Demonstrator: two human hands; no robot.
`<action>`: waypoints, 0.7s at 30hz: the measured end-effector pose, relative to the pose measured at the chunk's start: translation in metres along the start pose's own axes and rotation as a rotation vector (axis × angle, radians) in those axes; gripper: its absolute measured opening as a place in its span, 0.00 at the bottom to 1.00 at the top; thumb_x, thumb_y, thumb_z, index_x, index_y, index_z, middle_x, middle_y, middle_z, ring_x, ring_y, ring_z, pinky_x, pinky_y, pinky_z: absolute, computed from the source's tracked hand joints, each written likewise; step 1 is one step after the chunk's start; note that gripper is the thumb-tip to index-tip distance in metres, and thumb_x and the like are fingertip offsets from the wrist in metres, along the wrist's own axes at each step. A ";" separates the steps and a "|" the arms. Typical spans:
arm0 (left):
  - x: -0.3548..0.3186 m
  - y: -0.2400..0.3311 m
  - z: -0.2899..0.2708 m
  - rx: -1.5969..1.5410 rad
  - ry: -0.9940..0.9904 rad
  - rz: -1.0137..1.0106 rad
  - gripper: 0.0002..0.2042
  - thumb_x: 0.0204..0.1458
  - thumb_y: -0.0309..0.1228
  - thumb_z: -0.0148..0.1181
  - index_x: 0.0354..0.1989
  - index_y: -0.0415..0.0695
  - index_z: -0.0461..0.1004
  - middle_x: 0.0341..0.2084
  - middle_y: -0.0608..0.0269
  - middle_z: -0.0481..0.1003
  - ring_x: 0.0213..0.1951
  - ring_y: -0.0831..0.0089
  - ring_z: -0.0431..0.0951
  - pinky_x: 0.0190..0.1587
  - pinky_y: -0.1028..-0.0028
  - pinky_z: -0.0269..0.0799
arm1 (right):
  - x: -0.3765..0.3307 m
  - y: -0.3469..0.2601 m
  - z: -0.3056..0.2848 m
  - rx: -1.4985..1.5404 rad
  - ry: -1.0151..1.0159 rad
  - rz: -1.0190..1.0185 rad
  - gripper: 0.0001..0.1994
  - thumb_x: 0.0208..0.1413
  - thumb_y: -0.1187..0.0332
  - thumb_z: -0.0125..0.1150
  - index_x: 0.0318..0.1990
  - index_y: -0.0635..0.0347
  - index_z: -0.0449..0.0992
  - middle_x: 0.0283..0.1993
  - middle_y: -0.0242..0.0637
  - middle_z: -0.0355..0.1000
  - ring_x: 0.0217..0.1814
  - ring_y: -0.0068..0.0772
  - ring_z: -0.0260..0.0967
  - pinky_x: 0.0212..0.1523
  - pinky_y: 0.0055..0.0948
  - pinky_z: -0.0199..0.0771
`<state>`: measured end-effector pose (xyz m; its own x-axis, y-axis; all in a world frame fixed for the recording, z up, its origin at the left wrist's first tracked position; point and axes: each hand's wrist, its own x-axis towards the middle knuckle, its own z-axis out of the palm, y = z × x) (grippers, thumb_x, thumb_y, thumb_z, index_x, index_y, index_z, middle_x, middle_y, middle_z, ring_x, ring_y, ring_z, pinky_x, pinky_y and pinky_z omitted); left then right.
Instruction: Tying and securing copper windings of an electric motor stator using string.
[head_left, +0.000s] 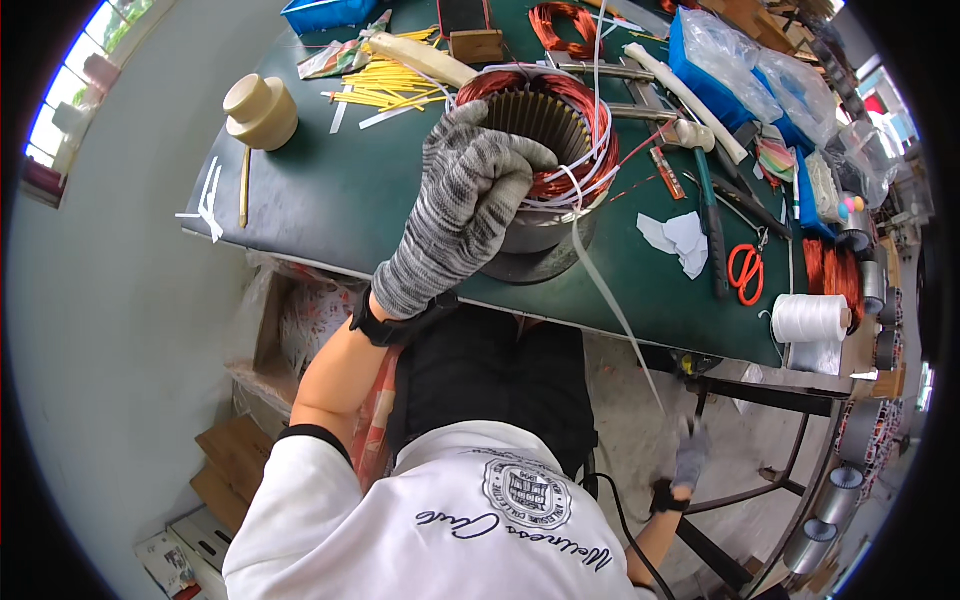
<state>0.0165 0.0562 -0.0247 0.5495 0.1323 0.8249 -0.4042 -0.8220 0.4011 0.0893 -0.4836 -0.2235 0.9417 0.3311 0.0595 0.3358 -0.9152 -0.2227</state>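
A motor stator (545,235) with red-brown copper windings (590,105) stands upright on the green table's front part. My left hand (465,195), in a grey striped knit glove, is closed over the near-left rim of the windings. White lacing tape (612,298) leaves the windings at the near right and runs taut down past the table edge toward my right hand. That gloved right hand (690,458) is low and far out to the right, below tabletop level. Its fingers look closed on the tape's end, though they are small and blurred.
Yellow strips (395,82) and a cream plastic spool (262,112) lie to the left. A hammer (708,190), red-handled scissors (746,272) and torn white paper (680,240) are on the right. White thread (808,318) stands by the right corner. Blue bins (700,60) line the back.
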 end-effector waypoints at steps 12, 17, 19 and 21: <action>-0.003 0.009 -0.003 -0.156 -0.003 -0.100 0.03 0.49 0.23 0.51 0.31 0.45 0.69 0.33 0.68 0.76 0.40 0.73 0.73 0.62 0.60 0.43 | 0.189 -0.395 -0.153 0.599 0.233 -1.089 0.11 0.50 0.69 0.57 0.43 0.52 0.75 0.41 0.39 0.73 0.41 0.39 0.71 0.42 0.30 0.71; -0.005 0.005 -0.003 -0.176 -0.003 -0.035 0.04 0.48 0.22 0.53 0.31 0.44 0.68 0.34 0.66 0.75 0.41 0.71 0.73 0.61 0.58 0.44 | 0.222 -0.385 -0.154 0.514 -0.049 -1.229 0.10 0.52 0.67 0.54 0.42 0.56 0.75 0.42 0.39 0.73 0.43 0.41 0.71 0.45 0.32 0.70; -0.003 0.007 -0.004 -0.144 0.008 -0.032 0.03 0.48 0.21 0.52 0.29 0.44 0.68 0.35 0.62 0.76 0.41 0.69 0.74 0.61 0.58 0.45 | 0.215 -0.386 -0.149 0.532 -0.022 -1.188 0.11 0.52 0.66 0.55 0.42 0.56 0.75 0.42 0.39 0.73 0.43 0.41 0.71 0.45 0.32 0.70; -0.003 0.005 -0.003 -0.098 0.027 -0.011 0.03 0.46 0.20 0.52 0.27 0.42 0.67 0.36 0.56 0.76 0.43 0.66 0.74 0.61 0.57 0.47 | 0.208 -0.384 -0.142 0.463 0.154 -1.146 0.11 0.50 0.64 0.57 0.41 0.53 0.76 0.41 0.37 0.74 0.41 0.39 0.72 0.43 0.31 0.71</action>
<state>0.0104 0.0539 -0.0242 0.5351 0.1571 0.8300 -0.4687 -0.7623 0.4464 0.1587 -0.0962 0.0127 0.1137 0.8258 0.5524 0.9561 0.0602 -0.2869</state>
